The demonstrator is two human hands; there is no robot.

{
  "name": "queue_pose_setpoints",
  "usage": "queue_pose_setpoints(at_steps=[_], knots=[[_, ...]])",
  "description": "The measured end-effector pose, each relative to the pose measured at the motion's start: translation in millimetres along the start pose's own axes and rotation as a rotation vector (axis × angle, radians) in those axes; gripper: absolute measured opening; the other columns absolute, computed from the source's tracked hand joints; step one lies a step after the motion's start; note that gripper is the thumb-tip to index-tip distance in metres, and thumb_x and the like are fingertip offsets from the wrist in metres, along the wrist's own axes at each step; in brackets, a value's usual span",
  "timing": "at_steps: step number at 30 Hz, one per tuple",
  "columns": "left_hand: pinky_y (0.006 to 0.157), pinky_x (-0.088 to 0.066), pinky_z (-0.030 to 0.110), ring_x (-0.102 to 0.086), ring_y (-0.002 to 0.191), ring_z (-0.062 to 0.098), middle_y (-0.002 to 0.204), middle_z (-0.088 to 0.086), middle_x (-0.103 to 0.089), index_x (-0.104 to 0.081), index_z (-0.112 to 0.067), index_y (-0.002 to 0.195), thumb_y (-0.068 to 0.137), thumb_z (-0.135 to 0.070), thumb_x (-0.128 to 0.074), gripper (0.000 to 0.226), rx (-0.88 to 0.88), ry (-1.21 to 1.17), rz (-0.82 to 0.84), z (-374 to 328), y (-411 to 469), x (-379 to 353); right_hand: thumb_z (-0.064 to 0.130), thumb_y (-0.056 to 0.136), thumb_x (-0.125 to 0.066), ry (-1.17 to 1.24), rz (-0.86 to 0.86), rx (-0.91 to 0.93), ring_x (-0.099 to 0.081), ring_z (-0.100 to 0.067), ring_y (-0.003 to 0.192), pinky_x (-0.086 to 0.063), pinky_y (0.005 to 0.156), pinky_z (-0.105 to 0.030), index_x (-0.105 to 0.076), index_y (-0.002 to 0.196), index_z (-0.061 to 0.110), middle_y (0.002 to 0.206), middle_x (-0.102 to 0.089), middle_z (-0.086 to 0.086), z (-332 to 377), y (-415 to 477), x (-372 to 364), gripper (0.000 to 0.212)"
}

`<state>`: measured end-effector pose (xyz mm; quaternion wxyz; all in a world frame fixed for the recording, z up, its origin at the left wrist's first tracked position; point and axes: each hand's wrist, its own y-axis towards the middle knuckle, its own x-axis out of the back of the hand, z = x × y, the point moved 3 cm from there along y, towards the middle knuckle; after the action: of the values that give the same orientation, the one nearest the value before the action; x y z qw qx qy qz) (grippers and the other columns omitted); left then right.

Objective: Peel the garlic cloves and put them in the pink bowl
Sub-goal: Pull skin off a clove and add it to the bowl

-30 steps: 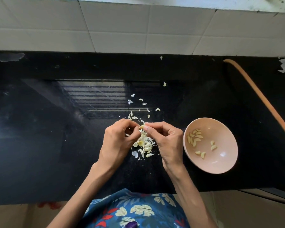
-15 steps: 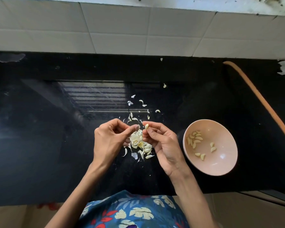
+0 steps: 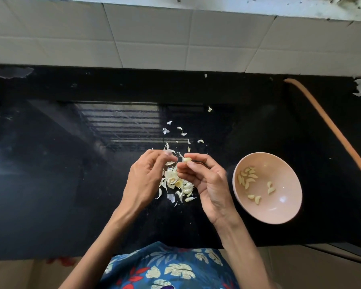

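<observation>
From my seat at the feed, my right hand (image 3: 206, 180) pinches a small pale-yellow garlic clove (image 3: 187, 159) between thumb and forefinger tips, raised above the glossy black stone counter (image 3: 71, 184). The garlic clove looks smooth and bare on the side facing the camera, with a thin wisp of papery skin trailing off its left end. My left hand (image 3: 144, 180) sits just beside it, fingers curled and the tips drawn together close to the clove; the fingertips are blurred, and I cannot tell whether they are holding a scrap of skin or nothing.

Below and between the two hands lies a heap of white papery skins and unpeeled cloves (image 3: 176, 182) on the counter, with a stem base in its middle. More loose skin flakes (image 3: 181, 131) are scattered beyond the hands, toward the wall.

The round pink bowl (image 3: 279, 205) stands on the counter to the right of my right hand, near it but apart. Inside it are peeled pale-yellow cloves (image 3: 247, 180), one cluster by the left wall and a few lying singly toward the middle.

An orange hose (image 3: 331, 126) curves across the counter's far right. Off-white wall tiles (image 3: 154, 38) run behind, and a blue floral garment (image 3: 169, 268) shows at the bottom edge.
</observation>
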<state>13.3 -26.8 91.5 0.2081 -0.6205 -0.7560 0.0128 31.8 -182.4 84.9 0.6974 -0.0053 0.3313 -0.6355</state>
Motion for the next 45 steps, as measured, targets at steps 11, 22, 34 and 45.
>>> queue_pose_setpoints(at_steps=[11, 22, 34, 45], knots=[[0.075, -0.056, 0.017, -0.074, 0.082, 0.006, 0.087, -0.007, -0.078, -0.08, -0.017, 0.087, 0.082, -0.022, -0.078, 0.008, -0.126, -0.068, -0.06, -16, -9, 1, 0.01, 0.08, -0.077, -0.1, -0.034, 0.079, -0.068, -0.026, 0.086, -0.055, 0.082, -0.033, -0.078, 0.097, 0.004, 0.095, -0.075, -0.02, 0, 0, 1, 0.018], [0.066, -0.058, 0.02, -0.072, 0.066, 0.002, 0.071, -0.011, -0.075, -0.079, -0.016, 0.08, 0.082, -0.017, -0.08, 0.002, -0.176, 0.08, -0.177, -15, -12, -1, 0.005, 0.086, -0.074, -0.603, -0.131, 0.47, -0.073, -0.015, 0.085, -0.057, 0.076, -0.026, -0.079, 0.091, 0.019, 0.089, -0.076, 0.005, 6, -5, -7, 0.016], [0.076, -0.062, 0.041, -0.076, 0.07, 0.017, 0.068, 0.0, -0.076, -0.077, -0.013, 0.077, 0.083, -0.011, -0.078, 0.006, -0.032, -0.08, -0.129, -14, -13, -2, -0.001, 0.082, -0.074, -0.529, -0.123, 0.487, -0.074, -0.017, 0.079, -0.058, 0.074, -0.032, -0.079, 0.085, 0.021, 0.083, -0.077, 0.0, 5, -4, -7, 0.022], [0.064, -0.058, 0.021, -0.07, 0.064, 0.002, 0.071, -0.009, -0.075, -0.078, -0.014, 0.081, 0.083, -0.014, -0.08, 0.003, -0.281, 0.124, -0.241, -16, -18, 0, 0.0, 0.087, -0.067, -0.128, -0.036, 0.094, -0.072, -0.028, 0.086, -0.058, 0.077, -0.034, -0.076, 0.097, -0.001, 0.093, -0.074, -0.024, 0, -3, -2, 0.013]])
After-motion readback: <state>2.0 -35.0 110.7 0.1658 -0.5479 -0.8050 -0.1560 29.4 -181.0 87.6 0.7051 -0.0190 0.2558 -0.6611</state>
